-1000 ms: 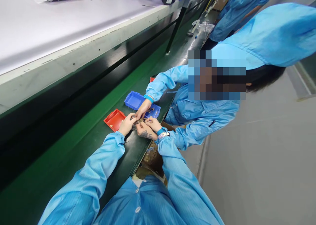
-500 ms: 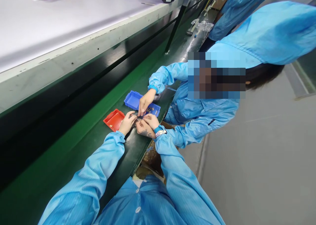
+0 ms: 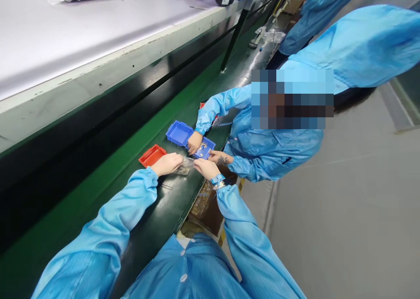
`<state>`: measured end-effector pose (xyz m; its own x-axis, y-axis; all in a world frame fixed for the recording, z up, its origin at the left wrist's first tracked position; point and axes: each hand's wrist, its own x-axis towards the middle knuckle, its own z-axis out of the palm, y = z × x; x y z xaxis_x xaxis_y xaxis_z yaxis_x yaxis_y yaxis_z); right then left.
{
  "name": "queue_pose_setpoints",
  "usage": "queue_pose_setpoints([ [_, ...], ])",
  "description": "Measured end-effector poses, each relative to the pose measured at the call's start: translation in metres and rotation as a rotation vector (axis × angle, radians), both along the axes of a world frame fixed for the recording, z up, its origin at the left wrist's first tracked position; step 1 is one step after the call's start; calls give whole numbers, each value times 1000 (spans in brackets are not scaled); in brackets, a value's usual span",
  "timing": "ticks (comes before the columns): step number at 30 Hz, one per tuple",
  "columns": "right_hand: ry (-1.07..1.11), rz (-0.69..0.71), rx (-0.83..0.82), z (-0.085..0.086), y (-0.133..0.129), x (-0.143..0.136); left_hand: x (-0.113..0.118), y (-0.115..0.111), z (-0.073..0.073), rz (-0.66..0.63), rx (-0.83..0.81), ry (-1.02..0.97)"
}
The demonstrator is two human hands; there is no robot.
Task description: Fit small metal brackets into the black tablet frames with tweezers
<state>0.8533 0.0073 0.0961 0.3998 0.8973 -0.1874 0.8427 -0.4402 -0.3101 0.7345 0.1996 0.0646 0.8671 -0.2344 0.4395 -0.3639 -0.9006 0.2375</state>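
Observation:
Between my two hands a clear plastic bag (image 3: 184, 169) is stretched over the bench, with small brownish contents showing low in it. My left hand (image 3: 168, 163) pinches its left side, and my right hand (image 3: 206, 168) pinches the right side. Just beyond them, a co-worker's hand (image 3: 194, 143) reaches into a blue tray (image 3: 208, 147) holding several small light pieces. The co-worker's other hand, with a tattoo, (image 3: 220, 157) rests at that tray's near edge. A red tray (image 3: 152, 155) sits behind my left hand.
Another blue tray (image 3: 179, 133) stands beside the first. A thin dark tool (image 3: 166, 186) lies on the green bench (image 3: 138, 216). Above the bench runs a white shelf (image 3: 98, 78). The co-worker in blue (image 3: 275, 150) sits close on the right, and an open carton (image 3: 205, 207) is below the bench edge.
My hands have drawn apart, and the bag now shows between them. The co-worker's hands have moved away from mine to the blue tray.

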Motion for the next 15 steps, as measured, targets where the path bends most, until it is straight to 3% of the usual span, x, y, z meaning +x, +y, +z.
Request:
queue_pose_setpoints([
  [4, -102, 76, -70, 8, -5, -8, -11, -1, 7, -83, 99, -34],
  [11, -184, 94, -68, 18, -23, -20, -26, -12, 6, -40, 77, -115],
  [15, -228, 112, -11, 28, -28, -24, -29, -13, 19, -42, 43, -130],
])
